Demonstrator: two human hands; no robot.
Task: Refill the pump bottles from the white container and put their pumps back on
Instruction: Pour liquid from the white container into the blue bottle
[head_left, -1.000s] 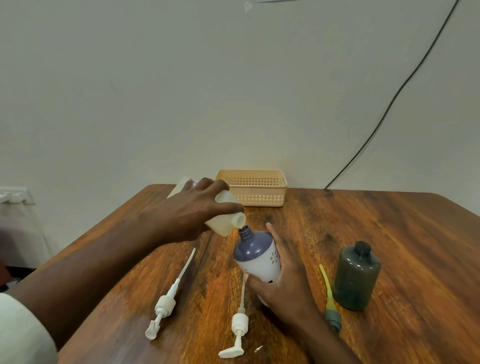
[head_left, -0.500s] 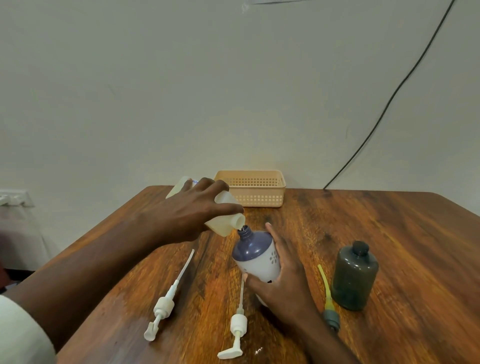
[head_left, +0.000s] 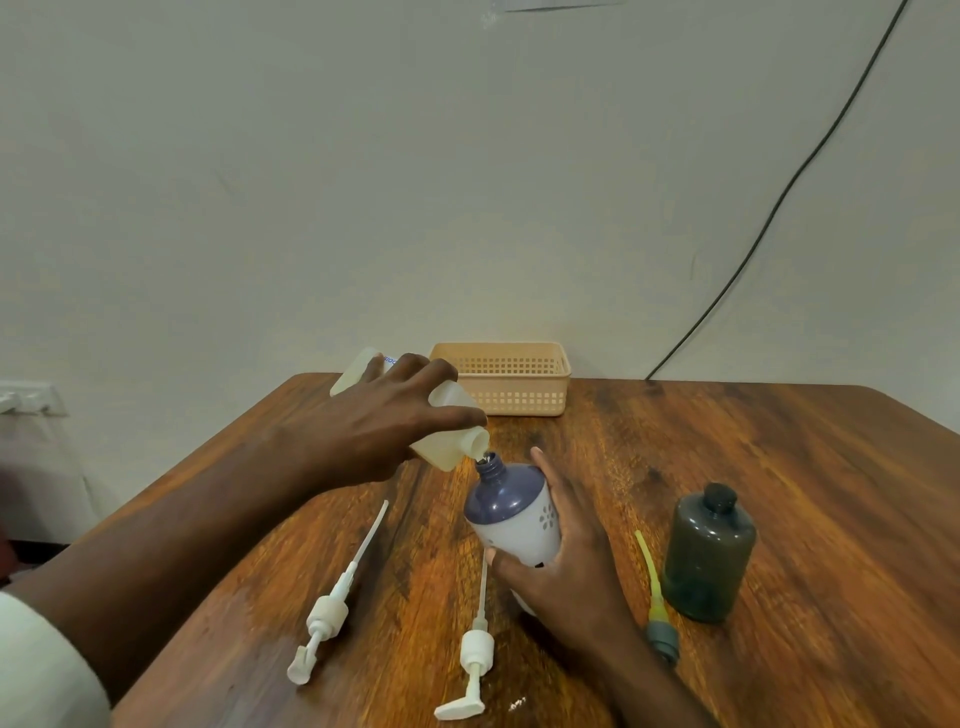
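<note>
A white sleeve (head_left: 36, 670) is showing at the near left edge, and from it the left arm is reaching across the wooden worktop (head_left: 831, 493). The left hand (head_left: 374, 431) is wrapping its fingers over the white container (head_left: 447, 441), tipping it so its mouth is pointing down and right, just above the neck of the purple-and-white bottle (head_left: 511, 512). Nearer, a white pump (head_left: 332, 608) is lying flat on the worktop with its tube pointing far. A second white pump (head_left: 475, 654) is lying just right of it, its tube running up beside the bottle. Behind, a beige basket (head_left: 511, 379) is sitting at the far edge against the wall. The right hand (head_left: 566, 556) is cupping the purple-and-white bottle from its right side, thumb pressing on the near face, holding it tilted left toward the container. Right of that hand, a yellow-tubed pump with a grey collar (head_left: 657, 603) is lying flat, and just beside it the dark grey bottle (head_left: 709, 558) is standing upright.
</note>
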